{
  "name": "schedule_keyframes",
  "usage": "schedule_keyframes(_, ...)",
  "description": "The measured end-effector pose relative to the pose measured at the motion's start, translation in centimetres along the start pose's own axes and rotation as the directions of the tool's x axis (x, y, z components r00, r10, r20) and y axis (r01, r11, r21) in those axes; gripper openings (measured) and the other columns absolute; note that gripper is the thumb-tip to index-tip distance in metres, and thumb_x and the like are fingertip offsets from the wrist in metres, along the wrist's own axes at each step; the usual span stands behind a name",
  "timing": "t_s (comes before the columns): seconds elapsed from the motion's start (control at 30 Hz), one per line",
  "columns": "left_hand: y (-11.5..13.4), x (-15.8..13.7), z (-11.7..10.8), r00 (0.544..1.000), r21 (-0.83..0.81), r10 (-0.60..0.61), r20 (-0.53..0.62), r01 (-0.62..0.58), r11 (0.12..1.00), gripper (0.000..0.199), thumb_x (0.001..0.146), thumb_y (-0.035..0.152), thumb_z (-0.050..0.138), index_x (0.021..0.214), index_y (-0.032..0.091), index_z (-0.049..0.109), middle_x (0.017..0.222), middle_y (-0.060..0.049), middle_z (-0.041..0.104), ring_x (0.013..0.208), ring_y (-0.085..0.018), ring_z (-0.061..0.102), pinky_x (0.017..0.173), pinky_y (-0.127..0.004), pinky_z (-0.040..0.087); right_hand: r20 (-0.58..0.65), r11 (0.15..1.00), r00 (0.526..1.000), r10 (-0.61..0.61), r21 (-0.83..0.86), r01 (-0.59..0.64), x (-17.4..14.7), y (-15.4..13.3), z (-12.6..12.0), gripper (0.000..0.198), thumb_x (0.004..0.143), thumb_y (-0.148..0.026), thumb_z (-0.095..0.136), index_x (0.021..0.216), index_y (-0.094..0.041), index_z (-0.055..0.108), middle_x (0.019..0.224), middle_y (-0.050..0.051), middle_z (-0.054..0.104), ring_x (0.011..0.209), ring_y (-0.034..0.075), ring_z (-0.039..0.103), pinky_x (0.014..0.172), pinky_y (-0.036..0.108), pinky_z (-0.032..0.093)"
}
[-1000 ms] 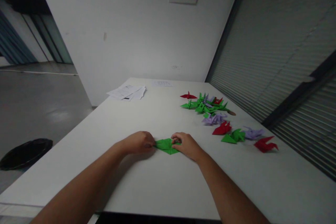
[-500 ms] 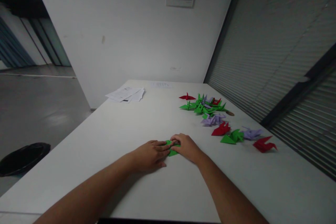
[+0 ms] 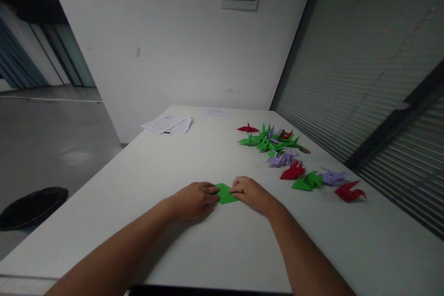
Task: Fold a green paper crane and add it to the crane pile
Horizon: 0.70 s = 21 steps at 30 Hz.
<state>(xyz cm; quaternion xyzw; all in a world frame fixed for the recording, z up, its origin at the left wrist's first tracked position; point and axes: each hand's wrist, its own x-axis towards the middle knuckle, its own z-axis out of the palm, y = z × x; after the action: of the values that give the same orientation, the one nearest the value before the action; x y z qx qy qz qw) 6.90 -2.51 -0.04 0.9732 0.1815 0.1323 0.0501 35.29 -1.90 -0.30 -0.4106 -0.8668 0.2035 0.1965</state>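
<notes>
A folded piece of green origami paper [image 3: 225, 194] lies flat on the white table, between my two hands. My left hand [image 3: 194, 200] rests on the table with its fingers stretched out, the tips lying on the paper's left edge. At the right edge, my right hand [image 3: 252, 194] has its fingers bent and pressed together on the paper. The fingertips cover both ends of the paper, while its middle shows.
Folded paper cranes in green, purple and red make a pile [image 3: 272, 141] at the back right. More trail nearer, ending with a red crane [image 3: 348, 192]. Printed sheets [image 3: 168, 125] lie back left. A black bin [image 3: 33, 208] stands left of the table [image 3: 138, 180].
My hands have drawn apart, the left to the left and the right slightly to the right. More of the green paper's middle now shows.
</notes>
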Motion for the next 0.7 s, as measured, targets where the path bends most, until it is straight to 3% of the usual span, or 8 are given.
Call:
schedule_keyframes(0.33, -1.7, -0.7, -0.4, 0.995, 0.067, -0.104, -0.003, 0.104, 0.992, 0.029, 0.096, 0.021, 0.061, 0.122, 0.019, 0.073, 0.140, -0.013, 0.066, 0.124, -0.029, 0.065, 0.109, -0.044, 0.052, 0.056, 0.983, 0.996, -0.071, -0.164, 0.079, -0.5, -0.1, -0.4, 0.029, 0.098, -0.014, 0.054, 0.112, -0.020, 0.078, 0.119, 0.010, 0.071, 0.109, 0.024, 0.059, 0.100, 0.034, 0.046)
schedule_keyframes(0.53, -2.7, -1.2, -0.2, 0.989, 0.086, -0.131, -0.064, 0.137, 0.987, 0.029, 0.097, 0.019, 0.057, 0.120, 0.021, 0.073, 0.138, -0.012, 0.066, 0.126, -0.030, 0.061, 0.112, -0.047, 0.047, 0.081, 0.981, 0.993, -0.082, -0.171, 0.095, -0.7, -1.1, -0.8, 0.034, 0.095, -0.011, 0.053, 0.117, -0.021, 0.077, 0.125, 0.010, 0.070, 0.110, 0.027, 0.058, 0.101, 0.040, 0.046)
schedule_keyframes(0.7, -1.2, -0.5, 0.0, 0.966, 0.121, -0.222, -0.133, 0.238, 0.964, 0.034, 0.093, 0.019, 0.060, 0.125, 0.019, 0.070, 0.133, -0.015, 0.065, 0.117, -0.032, 0.059, 0.102, -0.049, 0.052, 0.066, 0.975, 0.996, -0.059, -0.211, 0.072, -0.7, -2.9, -0.2, 0.029, 0.088, -0.008, 0.059, 0.110, -0.018, 0.075, 0.119, 0.012, 0.068, 0.110, 0.027, 0.058, 0.105, 0.042, 0.045)
